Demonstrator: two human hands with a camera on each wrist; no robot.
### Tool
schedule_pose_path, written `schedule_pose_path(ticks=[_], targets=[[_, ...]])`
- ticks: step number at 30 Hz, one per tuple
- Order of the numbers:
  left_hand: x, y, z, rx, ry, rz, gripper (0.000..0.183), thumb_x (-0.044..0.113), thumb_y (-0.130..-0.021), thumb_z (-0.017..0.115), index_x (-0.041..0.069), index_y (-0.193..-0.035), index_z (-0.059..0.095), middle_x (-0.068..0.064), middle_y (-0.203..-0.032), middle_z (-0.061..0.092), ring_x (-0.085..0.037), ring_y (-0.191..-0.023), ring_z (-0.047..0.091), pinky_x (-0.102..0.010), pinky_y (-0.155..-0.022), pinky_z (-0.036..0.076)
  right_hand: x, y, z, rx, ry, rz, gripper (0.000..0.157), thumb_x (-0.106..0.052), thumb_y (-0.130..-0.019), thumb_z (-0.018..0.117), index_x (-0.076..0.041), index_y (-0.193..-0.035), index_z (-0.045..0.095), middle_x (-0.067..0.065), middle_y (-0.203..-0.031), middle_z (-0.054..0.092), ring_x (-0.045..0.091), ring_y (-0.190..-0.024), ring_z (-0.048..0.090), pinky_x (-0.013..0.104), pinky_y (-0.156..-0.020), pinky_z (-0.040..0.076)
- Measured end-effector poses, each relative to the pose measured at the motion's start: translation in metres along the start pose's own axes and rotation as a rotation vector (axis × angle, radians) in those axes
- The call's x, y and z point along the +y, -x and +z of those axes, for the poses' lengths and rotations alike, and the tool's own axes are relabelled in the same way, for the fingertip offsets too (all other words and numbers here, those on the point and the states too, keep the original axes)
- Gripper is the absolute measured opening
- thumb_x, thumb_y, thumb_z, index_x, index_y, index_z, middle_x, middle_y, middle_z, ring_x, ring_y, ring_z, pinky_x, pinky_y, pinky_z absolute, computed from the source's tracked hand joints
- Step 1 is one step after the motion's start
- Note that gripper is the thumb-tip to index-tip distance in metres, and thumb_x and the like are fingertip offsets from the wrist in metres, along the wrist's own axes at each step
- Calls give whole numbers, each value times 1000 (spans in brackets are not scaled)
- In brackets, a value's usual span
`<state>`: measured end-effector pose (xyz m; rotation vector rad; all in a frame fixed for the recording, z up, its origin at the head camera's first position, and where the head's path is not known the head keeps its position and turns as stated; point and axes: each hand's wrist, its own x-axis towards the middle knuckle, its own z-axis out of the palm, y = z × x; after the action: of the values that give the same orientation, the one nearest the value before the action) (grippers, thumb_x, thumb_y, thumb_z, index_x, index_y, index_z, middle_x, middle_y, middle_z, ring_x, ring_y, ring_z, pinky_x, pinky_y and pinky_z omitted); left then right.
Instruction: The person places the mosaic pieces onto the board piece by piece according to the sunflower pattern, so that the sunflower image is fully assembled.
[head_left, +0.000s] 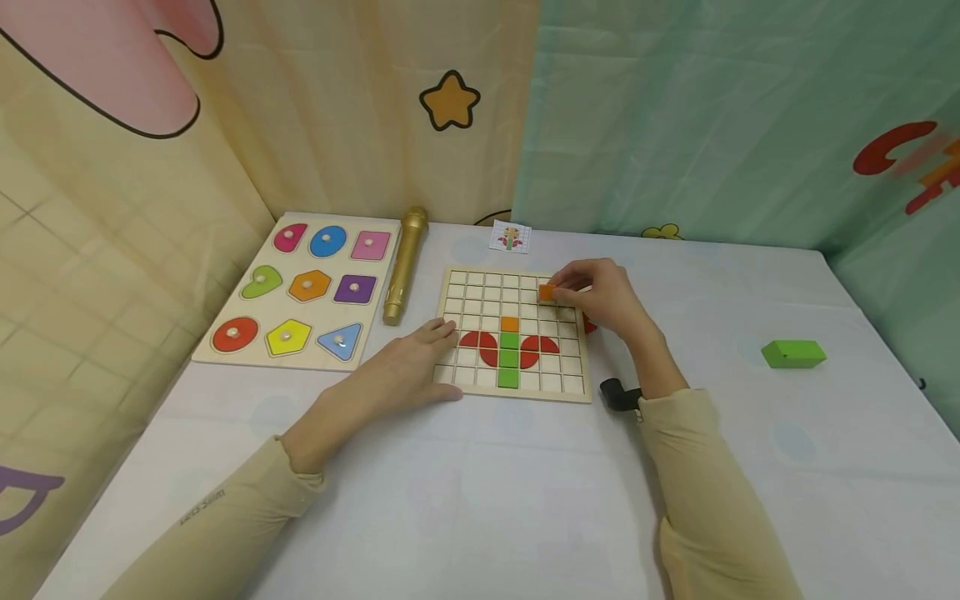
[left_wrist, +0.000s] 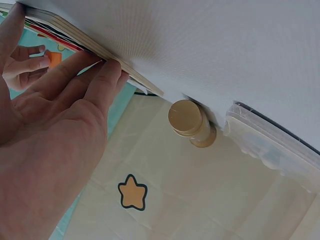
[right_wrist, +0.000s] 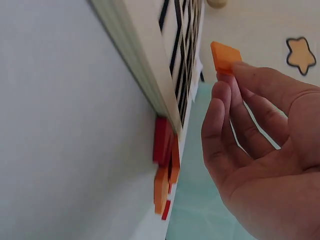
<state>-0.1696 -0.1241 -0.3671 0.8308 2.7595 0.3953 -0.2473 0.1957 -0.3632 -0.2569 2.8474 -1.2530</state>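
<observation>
Your right hand [head_left: 600,296] has its thumb and fingertips clamped on an orange square tile [head_left: 547,292], which you hold up over the far right part of the grid board [head_left: 491,304]. Your left hand [head_left: 401,367] grips nothing: its fingers lie extended against the board's left edge, with the thumb at the near left corner. On the board between your hands, a column of green tiles [head_left: 508,358] runs up from the near row, and a second orange tile [head_left: 510,324] sits directly beyond it. Red rounded pieces [head_left: 488,340] lie on both sides of that column. Just off the board's right edge, partly behind your right hand in the head view, you have loose red pieces [right_wrist: 162,140] and orange pieces [right_wrist: 161,190]. A small picture card [head_left: 510,237] lies beyond the board's far edge. To your left, a gold microphone-shaped object [head_left: 405,267] lies between the grid board and a shape puzzle [head_left: 318,312] with nine knobbed, coloured pieces. Well apart on your right, a green block [head_left: 793,354] rests on the white-covered table [head_left: 487,500]. Past the table's far side hangs a curtain with an orange star [head_left: 450,100].
</observation>
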Motion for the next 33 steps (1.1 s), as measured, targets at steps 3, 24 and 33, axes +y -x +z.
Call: schedule_pose_path(ticks=[3, 24, 33], targets=[[0, 0, 0, 5, 4, 2, 89, 44, -92, 81, 1, -160, 42, -16, -170, 36, -35, -161, 27, -50, -125, 35, -3, -1, 8, -46, -35, -6, 15, -19, -97, 78, -9, -108, 78, 9, -100, 77, 25, -99, 68, 36, -88, 52], [0, -2, 1, 2, 6, -8, 89, 44, -92, 82, 2, -160, 43, -14, -171, 35, -34, -162, 25, -53, -126, 34, -15, 0, 22, -144, 86, -19, 21, -15, -93, 82, -10, -113, 80, 9, -110, 77, 27, -104, 69, 40, -93, 54], [1, -1, 0, 3, 8, -11, 89, 44, -92, 82, 2, -160, 43, -14, -171, 35, -34, -162, 25, -52, -126, 34, -21, 0, 26, -157, 155, -53, 26, -8, -93, 80, -6, -119, 78, 11, -111, 74, 28, -104, 65, 41, -92, 55]])
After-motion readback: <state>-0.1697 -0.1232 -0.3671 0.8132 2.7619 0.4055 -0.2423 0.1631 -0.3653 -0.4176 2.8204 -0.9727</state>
